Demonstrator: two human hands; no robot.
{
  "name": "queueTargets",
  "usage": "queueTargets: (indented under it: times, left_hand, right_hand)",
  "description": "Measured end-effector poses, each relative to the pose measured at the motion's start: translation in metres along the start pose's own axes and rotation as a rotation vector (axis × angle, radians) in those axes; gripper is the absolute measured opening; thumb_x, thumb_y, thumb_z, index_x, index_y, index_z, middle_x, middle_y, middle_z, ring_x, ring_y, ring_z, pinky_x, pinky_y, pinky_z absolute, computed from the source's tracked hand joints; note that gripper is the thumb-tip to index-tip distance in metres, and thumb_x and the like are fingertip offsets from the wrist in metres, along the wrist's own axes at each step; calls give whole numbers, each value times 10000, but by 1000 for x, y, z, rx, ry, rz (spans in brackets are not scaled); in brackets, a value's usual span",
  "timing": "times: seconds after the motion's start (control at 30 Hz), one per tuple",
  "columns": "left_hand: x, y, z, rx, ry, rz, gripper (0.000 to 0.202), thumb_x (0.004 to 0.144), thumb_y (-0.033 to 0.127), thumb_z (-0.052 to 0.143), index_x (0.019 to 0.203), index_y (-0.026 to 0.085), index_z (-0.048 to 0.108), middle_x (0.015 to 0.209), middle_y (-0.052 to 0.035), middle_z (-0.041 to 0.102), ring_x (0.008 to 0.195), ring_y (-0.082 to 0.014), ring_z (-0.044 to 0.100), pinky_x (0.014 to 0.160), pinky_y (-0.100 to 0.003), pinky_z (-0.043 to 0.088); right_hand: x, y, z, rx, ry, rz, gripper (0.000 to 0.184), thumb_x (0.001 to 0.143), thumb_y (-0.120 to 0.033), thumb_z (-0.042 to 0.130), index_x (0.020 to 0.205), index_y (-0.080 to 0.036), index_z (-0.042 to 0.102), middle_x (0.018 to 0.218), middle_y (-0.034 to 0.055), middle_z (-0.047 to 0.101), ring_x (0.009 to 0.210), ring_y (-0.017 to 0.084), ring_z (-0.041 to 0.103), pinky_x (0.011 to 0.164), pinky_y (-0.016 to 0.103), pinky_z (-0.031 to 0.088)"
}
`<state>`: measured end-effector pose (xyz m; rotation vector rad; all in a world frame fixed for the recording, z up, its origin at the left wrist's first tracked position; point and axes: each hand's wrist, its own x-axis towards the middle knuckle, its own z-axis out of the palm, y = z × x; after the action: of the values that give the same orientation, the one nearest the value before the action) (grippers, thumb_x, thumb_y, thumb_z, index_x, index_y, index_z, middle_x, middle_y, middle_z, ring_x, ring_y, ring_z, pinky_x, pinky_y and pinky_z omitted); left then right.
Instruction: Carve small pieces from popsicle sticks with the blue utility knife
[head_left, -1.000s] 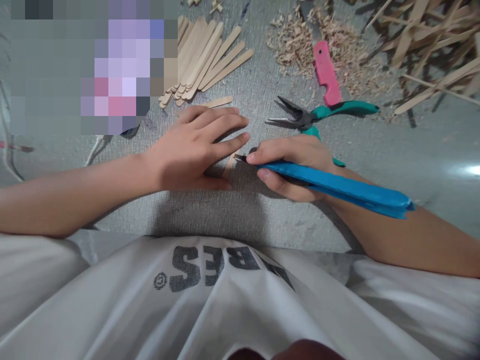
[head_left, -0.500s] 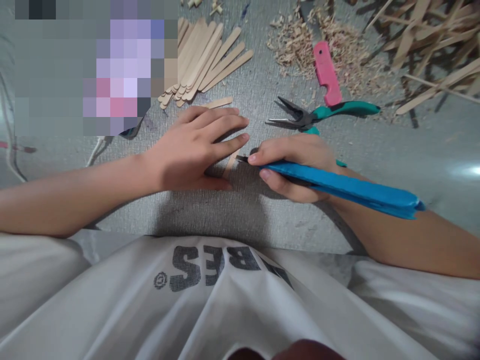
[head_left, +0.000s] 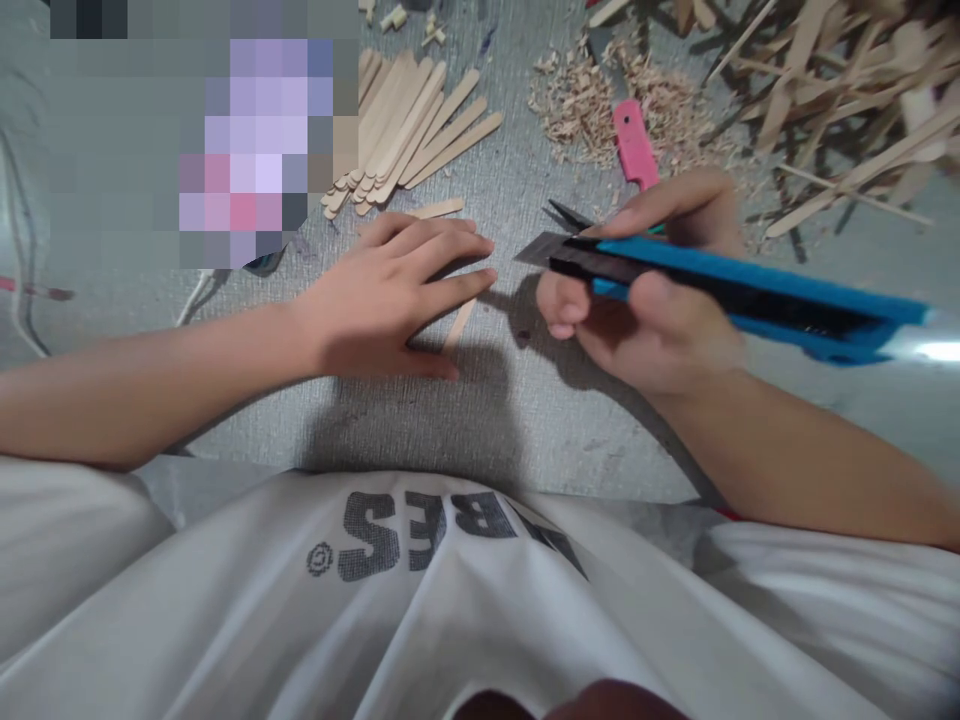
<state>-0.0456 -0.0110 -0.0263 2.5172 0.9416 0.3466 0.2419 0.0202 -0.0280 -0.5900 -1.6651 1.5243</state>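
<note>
My left hand [head_left: 397, 295] lies flat on the grey table with its fingers spread. A thin piece of wooden stick [head_left: 460, 325] shows between its thumb and index finger; the rest of it is hidden under the hand. In my right hand [head_left: 652, 300] is a blue utility knife [head_left: 757, 290], held above the table with its blade out and pointing left. The blade tip is a short way right of my left fingertips, apart from the stick. Partly covered by my right hand are needle-nose pliers [head_left: 566, 214] with dark jaws.
A fan of popsicle sticks [head_left: 405, 120] lies beyond my left hand. Wood shavings [head_left: 577, 105] surround a pink-handled cutter [head_left: 634, 145]. Many cut sticks [head_left: 862, 130] are heaped at the far right. A white cable [head_left: 196, 297] runs along the left, near a blurred-out area.
My right hand has lifted the utility knife off the stick and moved right and away from me, turning the knife so its side shows. My left hand has stayed in place.
</note>
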Motion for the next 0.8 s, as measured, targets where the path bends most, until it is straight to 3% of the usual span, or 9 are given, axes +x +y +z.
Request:
queueTargets:
  times: [0.03, 0.07, 0.2, 0.37, 0.47, 0.57, 0.67, 0.8]
  left_hand:
    - [0, 1, 0, 12, -3, 0, 780, 1013, 661, 737, 1691, 342, 522, 1778, -160, 538, 1662, -451, 489, 1326, -703, 392]
    - [0, 2, 0, 26, -4, 2, 792, 1004, 648, 758, 1698, 359, 509, 1778, -157, 536, 1666, -450, 483, 1325, -707, 391]
    - [0, 3, 4, 102, 3, 18, 819, 955, 657, 827, 1674, 412, 520, 1800, -130, 501, 1682, -456, 456, 1331, -714, 391]
    - [1, 4, 5, 185, -12, 33, 721, 1054, 716, 664, 1619, 279, 565, 1792, -151, 485, 1639, -487, 503, 1308, -712, 431]
    - [2, 7, 2, 177, -14, -7, 789, 1045, 678, 705, 1664, 233, 504, 1770, -209, 514, 1642, -467, 512, 1303, -689, 450]
    - [1, 6, 1, 180, -12, 9, 834, 1016, 662, 756, 1700, 282, 470, 1781, -211, 500, 1644, -447, 512, 1297, -680, 453]
    - [0, 4, 2, 178, -19, 54, 728, 1022, 663, 747, 1653, 370, 532, 1809, -155, 474, 1674, -435, 472, 1316, -696, 416]
    - [-1, 4, 3, 138, -17, 27, 701, 1047, 635, 713, 1673, 397, 506, 1826, -121, 465, 1702, -417, 434, 1351, -690, 381]
  right_hand:
    - [4, -1, 1, 128, 41, -54, 330, 996, -568, 728, 1215, -378, 571, 707, -56, 584, 532, 209, 584, 487, 349, 486]
    - [8, -1, 2, 183, 35, -21, 296, 1011, -542, 719, 1198, -367, 571, 703, -55, 599, 550, 215, 622, 513, 352, 518]
    - [13, 5, 3, 256, -23, -20, 299, 1028, -546, 701, 1211, -351, 566, 746, -53, 668, 561, 204, 656, 647, 400, 619]
    - [7, 14, 8, 316, -94, -43, 215, 1067, -472, 697, 1227, -350, 622, 824, -50, 708, 600, 188, 681, 737, 420, 680]
    - [7, 13, 11, 339, -86, -77, 205, 1041, -413, 733, 1208, -323, 655, 797, -47, 709, 584, 188, 688, 807, 457, 706]
    - [9, 13, 11, 322, -45, -117, 237, 1026, -408, 746, 1230, -328, 657, 767, -55, 719, 543, 186, 664, 682, 404, 687]
    - [10, 13, 12, 343, -35, -125, 245, 1031, -389, 741, 1248, -313, 656, 787, -44, 737, 556, 183, 677, 513, 315, 594]
    - [10, 9, 14, 328, -91, -39, 299, 1001, -446, 773, 1217, -315, 613, 765, -46, 749, 535, 185, 670, 509, 319, 588]
